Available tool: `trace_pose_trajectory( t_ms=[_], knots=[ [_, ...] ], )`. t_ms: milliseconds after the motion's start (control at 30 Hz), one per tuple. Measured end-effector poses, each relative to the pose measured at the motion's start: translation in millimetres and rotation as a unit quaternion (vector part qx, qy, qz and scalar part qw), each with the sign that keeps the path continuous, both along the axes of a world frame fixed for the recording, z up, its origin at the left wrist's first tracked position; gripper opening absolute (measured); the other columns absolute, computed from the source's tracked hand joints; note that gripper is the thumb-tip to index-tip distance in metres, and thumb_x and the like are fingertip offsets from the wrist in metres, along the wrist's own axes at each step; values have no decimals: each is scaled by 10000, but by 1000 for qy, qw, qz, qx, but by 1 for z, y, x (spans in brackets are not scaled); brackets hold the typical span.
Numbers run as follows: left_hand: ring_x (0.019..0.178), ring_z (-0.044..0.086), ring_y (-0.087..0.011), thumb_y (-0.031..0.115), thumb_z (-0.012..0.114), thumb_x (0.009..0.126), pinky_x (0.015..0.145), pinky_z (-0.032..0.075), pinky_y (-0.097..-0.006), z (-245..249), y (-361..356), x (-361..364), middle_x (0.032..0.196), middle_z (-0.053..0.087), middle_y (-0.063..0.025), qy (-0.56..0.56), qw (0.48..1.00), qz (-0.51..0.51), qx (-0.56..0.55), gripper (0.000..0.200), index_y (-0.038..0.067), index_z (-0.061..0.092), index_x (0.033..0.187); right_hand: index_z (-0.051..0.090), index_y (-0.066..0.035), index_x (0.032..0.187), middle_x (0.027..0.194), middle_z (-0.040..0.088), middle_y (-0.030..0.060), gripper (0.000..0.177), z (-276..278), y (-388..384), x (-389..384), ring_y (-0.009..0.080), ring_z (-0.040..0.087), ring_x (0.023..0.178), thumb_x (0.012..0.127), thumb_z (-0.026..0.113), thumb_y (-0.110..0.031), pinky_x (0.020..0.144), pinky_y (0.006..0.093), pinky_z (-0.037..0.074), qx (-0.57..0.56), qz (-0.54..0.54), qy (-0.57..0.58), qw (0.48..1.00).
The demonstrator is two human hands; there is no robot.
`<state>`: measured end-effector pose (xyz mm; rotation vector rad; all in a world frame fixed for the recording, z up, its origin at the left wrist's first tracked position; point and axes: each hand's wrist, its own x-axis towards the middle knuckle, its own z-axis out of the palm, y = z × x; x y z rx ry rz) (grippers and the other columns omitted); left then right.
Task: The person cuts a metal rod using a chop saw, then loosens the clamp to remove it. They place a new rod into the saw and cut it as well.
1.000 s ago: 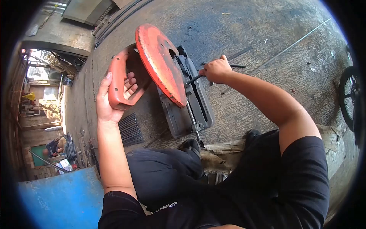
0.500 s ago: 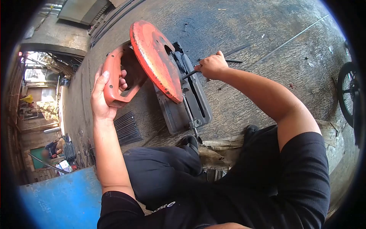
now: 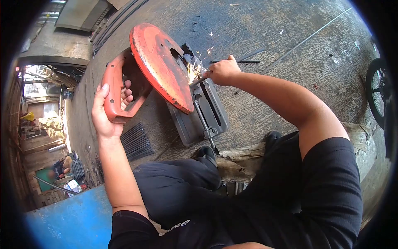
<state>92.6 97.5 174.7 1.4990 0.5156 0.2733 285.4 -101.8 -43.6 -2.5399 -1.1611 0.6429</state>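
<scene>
Grip of the left hand (image 3: 105, 112) is closed round the orange handle (image 3: 108, 89) of a cutting saw (image 3: 153, 54), with the thumb up along the outer side and the fingers curled through the opening. Below this grip a bundle of dark bars (image 3: 137, 143) lies on the concrete floor (image 3: 269, 25). Just right of the grip stands the round red guard (image 3: 166, 79), tilted, with the dark base (image 3: 209, 118) under it on the floor. Between the guard and the other grip, sparks (image 3: 192, 70) fly out.

The right hand (image 3: 222, 71) is closed in a fist on a thin dark rod (image 3: 246, 61). From this grip one end goes left under the guard, and the other end shows to the right of the fist. Far right of this grip, a wheel (image 3: 375, 95) is at the edge of the view.

I judge the saw to be heavy and stiff, so the handle is the proper place to hold it. The rod looks light, hard and thin. It may become hot near the sparks and may shake, so a firm hold away from the guard seems wise. How near the fist is to the blade, I cannot tell.
</scene>
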Motion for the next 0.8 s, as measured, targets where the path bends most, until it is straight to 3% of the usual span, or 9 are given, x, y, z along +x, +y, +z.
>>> trace_pose_trajectory(
  t_ms=[467, 533, 767, 800],
  knots=[
    [893, 611, -217, 305, 512, 932, 817, 503, -351, 1, -3, 0, 1098, 603, -177, -13, 1000, 2, -3, 492, 21, 441, 1327, 727, -116, 1009, 990, 712, 93, 579, 2, 0, 2, 238, 649, 1000, 930, 419, -600, 960, 434, 317, -13, 18, -10, 1000],
    [909, 641, -230, 331, 509, 941, 815, 541, -342, 0, -1, -1, 1123, 609, -213, -21, 1000, -16, 9, 560, -65, 433, 1329, 723, -115, 1018, 984, 711, 90, 568, 4, -1, 2, 236, 649, 993, 938, 417, -587, 964, 432, 309, -4, 16, 1, 1000],
    [903, 636, -221, 333, 510, 938, 812, 535, -336, -1, -2, 0, 1110, 612, -208, -22, 1000, -14, 8, 566, -66, 433, 1331, 722, -117, 1020, 976, 710, 91, 562, 3, -2, 0, 240, 649, 987, 941, 416, -582, 962, 442, 307, -5, 17, -8, 1000],
    [896, 623, -217, 322, 513, 934, 811, 517, -338, -1, -2, 0, 1107, 607, -192, -20, 1000, -9, -1, 529, -25, 442, 1327, 721, -119, 1023, 976, 710, 89, 561, 3, -2, 1, 240, 650, 985, 941, 416, -583, 961, 441, 307, -8, 19, -10, 1000]
  ],
)
